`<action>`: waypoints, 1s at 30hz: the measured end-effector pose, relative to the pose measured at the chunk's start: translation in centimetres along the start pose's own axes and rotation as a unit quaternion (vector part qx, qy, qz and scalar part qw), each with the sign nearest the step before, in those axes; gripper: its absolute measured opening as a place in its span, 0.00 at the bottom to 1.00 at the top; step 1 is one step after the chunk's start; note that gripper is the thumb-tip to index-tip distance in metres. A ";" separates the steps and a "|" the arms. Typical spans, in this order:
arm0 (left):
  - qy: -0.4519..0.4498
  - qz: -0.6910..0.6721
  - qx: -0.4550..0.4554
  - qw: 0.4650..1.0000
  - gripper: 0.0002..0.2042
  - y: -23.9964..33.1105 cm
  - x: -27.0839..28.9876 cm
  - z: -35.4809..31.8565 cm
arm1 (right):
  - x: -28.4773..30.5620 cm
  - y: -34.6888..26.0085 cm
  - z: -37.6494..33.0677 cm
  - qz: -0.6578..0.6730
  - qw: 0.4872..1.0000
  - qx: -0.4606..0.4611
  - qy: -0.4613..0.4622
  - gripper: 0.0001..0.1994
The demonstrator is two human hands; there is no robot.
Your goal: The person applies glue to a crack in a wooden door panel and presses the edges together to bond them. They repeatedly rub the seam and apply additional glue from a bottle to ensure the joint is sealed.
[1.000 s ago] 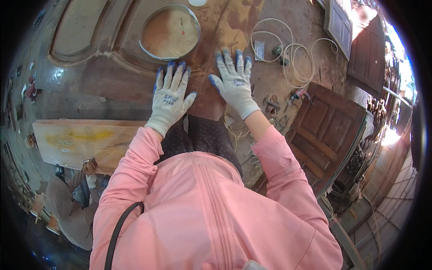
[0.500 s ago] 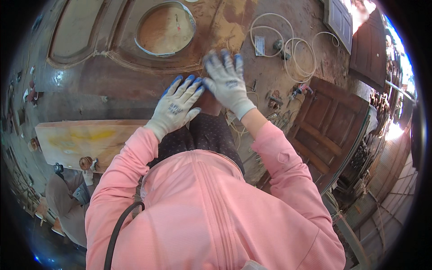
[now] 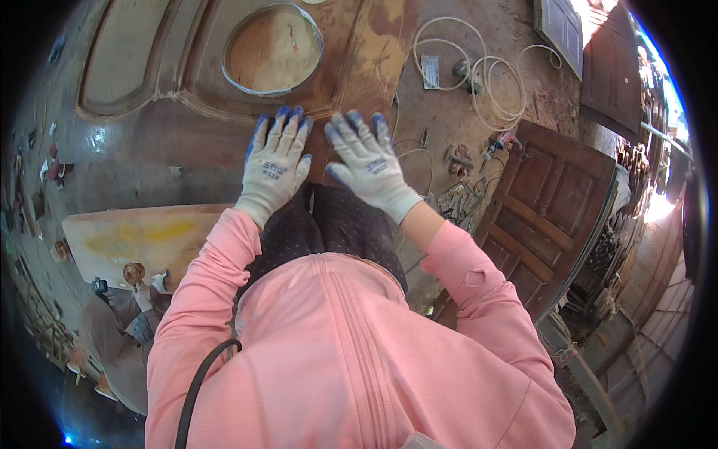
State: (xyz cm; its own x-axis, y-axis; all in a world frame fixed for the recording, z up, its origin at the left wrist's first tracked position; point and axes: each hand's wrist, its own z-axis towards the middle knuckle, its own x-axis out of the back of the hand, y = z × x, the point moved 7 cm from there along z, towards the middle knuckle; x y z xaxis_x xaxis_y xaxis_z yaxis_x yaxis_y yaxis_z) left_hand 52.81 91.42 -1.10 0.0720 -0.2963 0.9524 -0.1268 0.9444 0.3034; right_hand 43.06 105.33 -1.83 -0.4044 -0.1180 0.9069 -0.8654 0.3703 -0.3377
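A brown wooden door [image 3: 194, 142] with raised moulding lies flat in front of me. My left hand [image 3: 274, 168], in a white glove with blue fingertips, rests near its front edge, fingers stretched forward. Beside it, my right hand [image 3: 370, 161] in a matching glove is spread out at the door's near right corner, a gap of bare wood between the two. Neither glove has anything visible in its grasp; whether something thin lies under the palms is hidden. Just beyond the fingertips stands a round metal-rimmed container [image 3: 238, 81] with tan and brown material inside.
To the left, a co-worker's gloved hand [image 3: 142, 297] is at a pale board with a yellow stain [image 3: 149, 236], near a round brown object [image 3: 133, 273]. On the right lie a coiled pale hose [image 3: 488, 93], a pink-and-dark tool [image 3: 499, 144] and a dark panelled door [image 3: 546, 209].
My right hand has drawn back toward me. My left hand has shifted left and slightly forward, its fingers now pointing straighter ahead. The co-worker's hand has moved slightly.
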 end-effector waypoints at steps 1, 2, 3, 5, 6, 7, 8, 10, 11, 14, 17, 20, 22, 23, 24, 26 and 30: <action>0.001 0.004 -0.005 1.000 0.34 0.1 -0.4 -0.2 | 1.1 1.5 1.1 -0.057 0.996 -0.003 0.075 0.37; 0.001 0.003 -0.003 1.000 0.34 0.2 -0.4 -0.2 | 2.0 4.2 3.0 -0.182 0.978 -0.092 0.035 0.36; 0.002 0.001 -0.005 1.000 0.34 0.4 -0.2 -0.1 | 5.0 7.4 4.7 -0.103 0.973 -0.134 0.156 0.36; -0.001 -0.005 -0.014 1.000 0.34 0.6 0.2 0.2 | 8.2 12.7 7.4 -0.092 0.939 -0.128 0.307 0.37; -0.003 -0.011 -0.018 1.000 0.34 0.7 0.4 0.4 | 9.2 15.4 9.2 -0.127 0.937 -0.133 0.296 0.38; -0.007 -0.016 -0.020 1.000 0.35 0.8 0.4 0.5 | 9.7 17.7 11.0 -0.160 0.935 -0.137 0.284 0.39; -0.010 -0.013 -0.020 1.000 0.35 0.8 0.5 0.5 | 10.1 18.5 13.0 -0.166 0.937 -0.108 0.289 0.37; -0.012 -0.011 -0.027 0.999 0.34 0.8 0.5 0.6 | 11.2 19.0 15.5 -0.183 0.934 -0.056 0.300 0.33; -0.010 -0.012 -0.024 1.000 0.34 0.8 0.5 0.4 | 10.6 19.2 16.9 -0.129 0.976 -0.094 0.145 0.41; -0.007 -0.013 -0.021 1.000 0.34 0.7 0.4 0.3 | 9.1 16.9 16.8 -0.161 0.975 -0.007 0.151 0.40; -0.006 -0.012 -0.021 1.000 0.34 0.7 0.4 0.3 | 6.8 13.7 12.7 -0.152 0.979 0.064 0.123 0.40; 0.000 -0.008 -0.018 1.000 0.34 0.7 0.3 0.2 | 5.0 9.1 8.8 -0.184 0.981 0.051 0.038 0.41; 0.004 -0.006 -0.021 1.000 0.34 0.7 0.1 0.2 | 3.6 6.5 6.2 -0.148 0.986 0.070 0.032 0.42; 0.004 -0.004 -0.021 1.000 0.34 0.7 0.0 0.2 | 2.9 5.2 5.0 -0.120 0.990 0.075 0.024 0.41; 0.006 -0.003 -0.020 1.000 0.34 0.7 0.0 0.2 | 2.4 4.0 3.8 -0.092 0.992 0.080 0.015 0.40; 0.008 -0.002 -0.019 1.000 0.34 0.7 -0.1 0.1 | 2.0 1.8 1.8 -0.061 0.995 0.082 0.022 0.39; 0.016 0.003 -0.004 1.000 0.34 1.1 -0.5 0.0 | 0.2 -1.5 -1.0 0.027 0.996 0.077 0.025 0.38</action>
State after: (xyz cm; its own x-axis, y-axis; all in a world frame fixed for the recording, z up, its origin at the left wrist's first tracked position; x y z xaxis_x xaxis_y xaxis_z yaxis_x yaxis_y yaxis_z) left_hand 52.68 92.58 -1.26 0.1028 -0.2861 0.9527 -0.1194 0.9473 0.2974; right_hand 44.59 105.62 -0.89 -0.4392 -0.0545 0.8967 -0.8797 0.2284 -0.4170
